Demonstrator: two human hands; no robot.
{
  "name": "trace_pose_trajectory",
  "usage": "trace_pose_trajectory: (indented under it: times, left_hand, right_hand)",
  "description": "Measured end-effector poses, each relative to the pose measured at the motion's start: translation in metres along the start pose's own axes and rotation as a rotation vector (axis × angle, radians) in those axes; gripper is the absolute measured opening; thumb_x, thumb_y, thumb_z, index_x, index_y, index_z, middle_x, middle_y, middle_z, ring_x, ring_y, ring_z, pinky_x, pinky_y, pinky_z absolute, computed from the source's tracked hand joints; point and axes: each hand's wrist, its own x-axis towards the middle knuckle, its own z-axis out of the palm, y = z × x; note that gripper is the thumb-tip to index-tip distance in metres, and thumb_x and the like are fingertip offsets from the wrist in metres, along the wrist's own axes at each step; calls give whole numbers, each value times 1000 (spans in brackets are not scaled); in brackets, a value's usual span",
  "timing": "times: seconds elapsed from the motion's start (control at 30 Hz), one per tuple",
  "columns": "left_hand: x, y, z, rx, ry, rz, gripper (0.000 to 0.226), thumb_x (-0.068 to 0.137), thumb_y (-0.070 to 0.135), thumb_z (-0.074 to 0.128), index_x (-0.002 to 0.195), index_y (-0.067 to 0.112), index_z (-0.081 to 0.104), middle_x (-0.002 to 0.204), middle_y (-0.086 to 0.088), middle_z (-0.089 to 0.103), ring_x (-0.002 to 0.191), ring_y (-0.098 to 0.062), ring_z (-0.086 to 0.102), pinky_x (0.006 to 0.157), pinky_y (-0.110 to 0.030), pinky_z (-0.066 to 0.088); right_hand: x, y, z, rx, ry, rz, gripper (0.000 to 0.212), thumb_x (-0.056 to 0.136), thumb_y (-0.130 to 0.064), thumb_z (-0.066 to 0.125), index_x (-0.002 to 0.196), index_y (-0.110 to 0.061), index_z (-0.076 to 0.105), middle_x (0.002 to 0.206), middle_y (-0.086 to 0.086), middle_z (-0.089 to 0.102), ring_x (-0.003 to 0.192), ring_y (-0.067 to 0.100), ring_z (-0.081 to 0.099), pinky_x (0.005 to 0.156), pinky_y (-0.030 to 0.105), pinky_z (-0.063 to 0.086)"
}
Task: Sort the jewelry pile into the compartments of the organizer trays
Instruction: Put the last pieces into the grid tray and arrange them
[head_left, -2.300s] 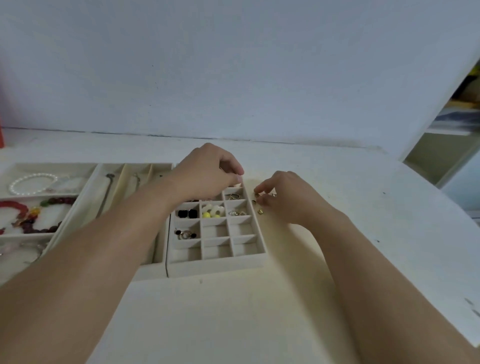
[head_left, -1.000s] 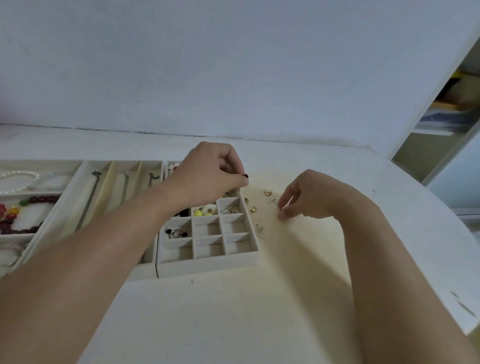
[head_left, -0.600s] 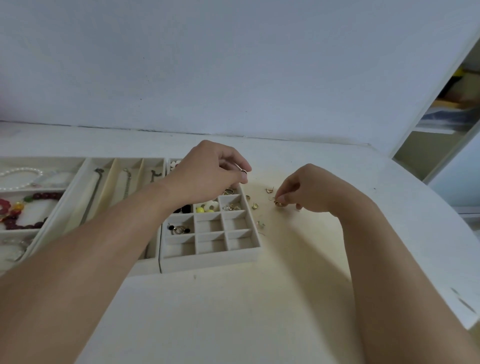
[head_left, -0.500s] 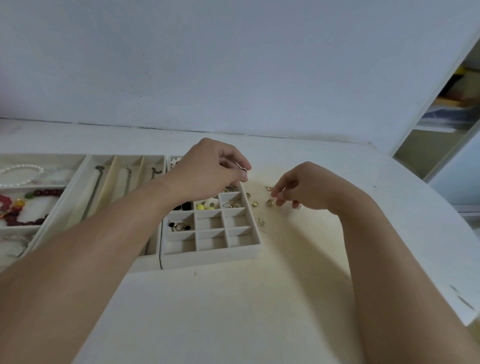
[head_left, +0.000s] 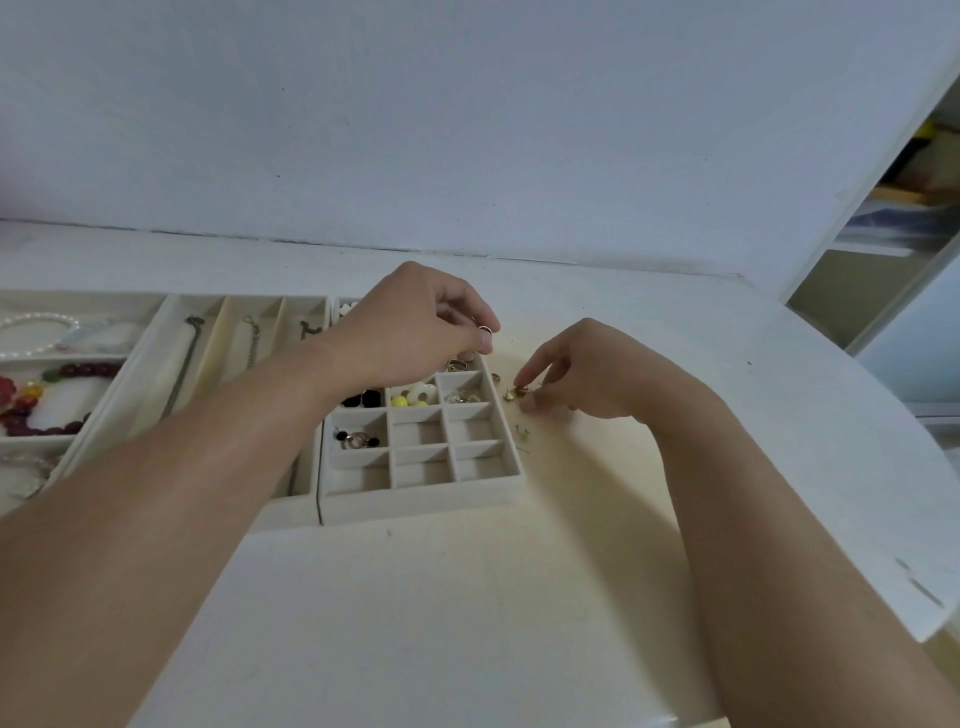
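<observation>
While the left hand (head_left: 415, 325) hovers over the far edge of the grid tray (head_left: 421, 452), its fingers (head_left: 485, 340) pinch a small ring (head_left: 484, 329). Just beside the tray's right edge, the right hand (head_left: 587, 371) pinches a gold earring (head_left: 514, 393) on the tabletop (head_left: 467, 597), whose near half lies open.

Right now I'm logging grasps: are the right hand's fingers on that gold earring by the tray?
Touching. The head view shows the right hand pinching the gold earring against the table.
</observation>
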Motion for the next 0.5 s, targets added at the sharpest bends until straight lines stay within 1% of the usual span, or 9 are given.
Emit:
trace_pose_trajectory:
  times: [0.1,0.17,0.27,0.37,0.43,0.5]
  left_hand:
    - [0,-1,0,1,-4,3,8,87,14,75,94,19,76,81,0,77,63,4,66,49,-8,41]
    - [0,-1,-1,-3,-7,3,9,87,14,75,94,19,76,81,0,77,65,2,67,50,-9,43]
    - [0,-1,-1,5,-21,-3,10,87,16,75,94,22,76,81,0,77,66,1,67,50,-12,46]
    - [0,-1,0,-2,-28,-12,10,87,16,75,95,22,75,82,1,77,65,2,67,49,-11,45]
    - [0,-1,0,1,-33,-12,11,87,16,75,95,23,75,82,2,77,69,0,68,51,-12,46]
    - [0,-1,0,2,-34,-13,12,87,16,75,95,25,75,82,3,77,71,-2,69,56,-16,48]
  right_hand:
    - [2,-2,4,1,24,-9,7,84,-27,78,91,-29,79,87,-4,72,60,7,55,55,22,40]
    - [3,-1,3,7,23,-23,7,89,-24,73,91,-26,79,87,-3,73,63,10,57,59,24,44]
    - [1,0,0,72,36,-17,10,94,-19,66,90,-22,75,85,-7,76,64,12,62,63,26,46]
    - [1,1,-1,92,51,-7,11,97,-19,62,93,-19,71,85,-7,77,66,11,64,58,24,43]
    - [2,3,-2,124,83,3,11,98,-17,61,93,-18,70,85,-6,77,66,12,65,55,25,42]
    - [2,6,-6,154,114,18,11,96,-13,63,92,-17,72,83,-4,76,65,13,64,52,26,45]
